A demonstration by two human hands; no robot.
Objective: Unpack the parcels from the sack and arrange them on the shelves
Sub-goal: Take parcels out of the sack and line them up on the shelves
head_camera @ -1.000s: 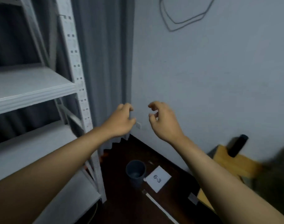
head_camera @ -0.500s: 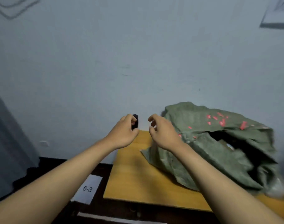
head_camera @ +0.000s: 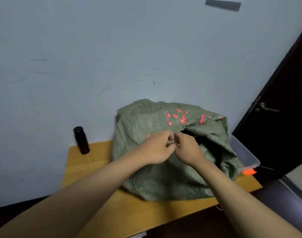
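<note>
A crumpled green woven sack (head_camera: pixel 157 176) with red printed marks lies on a yellow wooden table (head_camera: pixel 98 162) against the wall. Its dark mouth opens toward the right. My left hand (head_camera: pixel 155 149) and my right hand (head_camera: pixel 188 148) meet over the sack's front edge beside the mouth, fingers curled and pinching the fabric together. No parcels show; the inside of the sack is dark.
A black cylindrical bottle (head_camera: pixel 81 140) stands on the table's left rear corner. A clear plastic bin (head_camera: pixel 244 154) with an orange clip sits behind the sack at right. A dark door (head_camera: pixel 284 117) with a lever handle fills the right side.
My view swung right from the white shelf rack to the table and sack. Both hands came down from mid-air onto the sack's edge and closed on the fabric.
</note>
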